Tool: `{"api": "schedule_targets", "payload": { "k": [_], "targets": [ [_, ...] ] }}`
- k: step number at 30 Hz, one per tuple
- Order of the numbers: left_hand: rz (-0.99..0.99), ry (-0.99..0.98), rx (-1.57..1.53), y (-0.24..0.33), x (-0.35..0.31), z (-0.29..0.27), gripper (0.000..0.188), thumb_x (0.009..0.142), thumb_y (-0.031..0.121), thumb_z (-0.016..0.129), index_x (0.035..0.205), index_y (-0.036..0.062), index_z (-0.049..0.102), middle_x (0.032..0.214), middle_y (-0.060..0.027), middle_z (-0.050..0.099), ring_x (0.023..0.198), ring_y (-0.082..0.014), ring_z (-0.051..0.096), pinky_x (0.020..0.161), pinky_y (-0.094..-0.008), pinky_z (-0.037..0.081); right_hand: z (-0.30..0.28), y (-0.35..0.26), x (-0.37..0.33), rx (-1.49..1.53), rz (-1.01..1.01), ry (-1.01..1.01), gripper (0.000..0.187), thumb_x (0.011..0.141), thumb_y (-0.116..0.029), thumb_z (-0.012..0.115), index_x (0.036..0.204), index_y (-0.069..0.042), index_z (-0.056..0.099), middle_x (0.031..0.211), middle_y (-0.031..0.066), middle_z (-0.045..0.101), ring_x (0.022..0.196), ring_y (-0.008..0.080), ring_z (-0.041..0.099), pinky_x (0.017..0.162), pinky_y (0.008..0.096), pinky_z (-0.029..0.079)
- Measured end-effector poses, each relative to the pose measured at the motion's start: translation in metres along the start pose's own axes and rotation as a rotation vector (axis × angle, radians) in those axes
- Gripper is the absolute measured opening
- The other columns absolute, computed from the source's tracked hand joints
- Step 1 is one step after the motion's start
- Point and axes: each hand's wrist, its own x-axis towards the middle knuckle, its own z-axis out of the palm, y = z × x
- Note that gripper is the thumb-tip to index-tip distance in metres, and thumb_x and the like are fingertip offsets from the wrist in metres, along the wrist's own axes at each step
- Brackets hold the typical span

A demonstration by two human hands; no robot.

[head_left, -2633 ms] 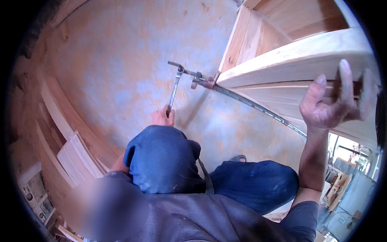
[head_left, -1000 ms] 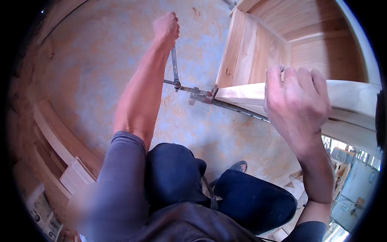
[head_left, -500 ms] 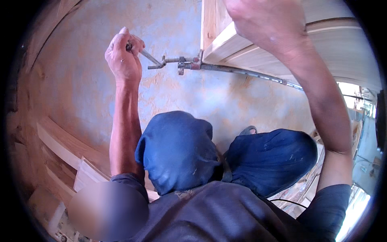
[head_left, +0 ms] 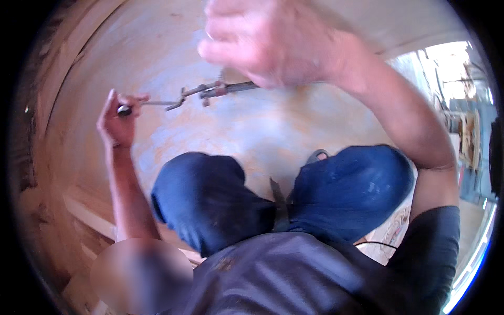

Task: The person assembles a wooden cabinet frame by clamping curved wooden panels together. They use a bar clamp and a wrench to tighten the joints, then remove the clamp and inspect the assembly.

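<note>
My left hand (head_left: 122, 118) is closed around a thin metal rod (head_left: 157, 103) with a dark rounded end showing at the palm. The rod reaches the bent crank of a bar clamp (head_left: 210, 90); whether they are joined I cannot tell. The clamp's screw and sliding head lie near the top middle, and its bar runs right behind my other hand. My right hand (head_left: 262, 42), blurred, is raised large above the bar with its fingers curled; what they hold, if anything, is hidden.
My bent knees in blue trousers (head_left: 199, 199) are below the clamp, over a stained floor (head_left: 252, 136). Wooden boards (head_left: 89, 215) lie at the lower left. A dark cable (head_left: 377, 243) curves beside my right thigh. Cluttered items stand at the far right.
The view has shifted. My left hand, with the rod, appears further left and lower. My right hand has come left and down, covering part of the clamp; the wooden frame's corner no longer shows.
</note>
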Motion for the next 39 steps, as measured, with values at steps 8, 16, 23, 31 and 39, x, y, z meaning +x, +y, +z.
{"api": "schedule_targets", "payload": {
  "k": [8, 16, 23, 31, 39],
  "targets": [
    [-0.520, -0.133, 0.834, 0.038, 0.053, 0.042, 0.057, 0.091, 0.036, 0.057, 0.124, -0.0094, 0.051, 0.055, -0.0099, 0.056, 0.060, -0.0215, 0.058, 0.088, -0.0410, 0.048, -0.027, 0.001, -0.236, 0.133, 1.038, -0.942, 0.025, 0.078, -0.004, 0.056, 0.101, -0.004, 0.065, 0.095, 0.0171, 0.066, 0.098, 0.0372, 0.061, 0.085, 0.0461, 0.049],
    [-0.589, -0.124, 1.147, 0.031, 0.029, 0.077, 0.071, 0.086, 0.021, 0.056, 0.145, -0.0053, 0.027, 0.087, -0.0166, 0.068, 0.050, -0.0134, 0.056, 0.042, -0.0249, 0.043, 0.049, -0.105, -0.368, 0.348, 1.303, -0.853, 0.032, 0.075, -0.008, 0.054, 0.105, -0.007, 0.066, 0.096, 0.0199, 0.067, 0.090, 0.0384, 0.064, 0.078, 0.0488, 0.051],
    [-0.636, -0.092, 1.307, 0.032, 0.018, 0.075, 0.061, 0.083, 0.012, 0.049, 0.141, -0.0045, 0.038, 0.070, -0.0080, 0.061, 0.040, -0.0097, 0.044, 0.036, -0.0240, 0.032, 0.088, -0.167, -0.415, 0.545, 1.425, -0.747, 0.032, 0.077, -0.009, 0.052, 0.105, -0.009, 0.066, 0.097, 0.0185, 0.068, 0.090, 0.0378, 0.064, 0.078, 0.0473, 0.051],
    [-0.529, 0.009, 1.174, 0.010, -0.009, 0.067, 0.056, 0.081, 0.008, 0.049, 0.136, -0.0022, 0.047, 0.065, -0.0032, 0.054, 0.044, -0.0083, 0.043, 0.038, -0.0242, 0.033, 0.087, -0.174, -0.442, 0.560, 1.520, -0.805, 0.028, 0.082, -0.009, 0.048, 0.104, -0.009, 0.066, 0.094, 0.0208, 0.067, 0.088, 0.0406, 0.063, 0.079, 0.0490, 0.051],
    [-0.589, 0.075, 1.046, 0.030, 0.001, 0.068, 0.056, 0.075, 0.000, 0.056, 0.130, -0.0047, 0.052, 0.066, -0.0069, 0.057, 0.044, -0.0117, 0.046, 0.040, -0.0269, 0.037, 0.069, -0.135, -0.408, 0.501, 1.405, -0.808, 0.027, 0.082, -0.011, 0.049, 0.104, -0.008, 0.067, 0.092, 0.0227, 0.066, 0.088, 0.0416, 0.063, 0.081, 0.0478, 0.051]
  ]
}}
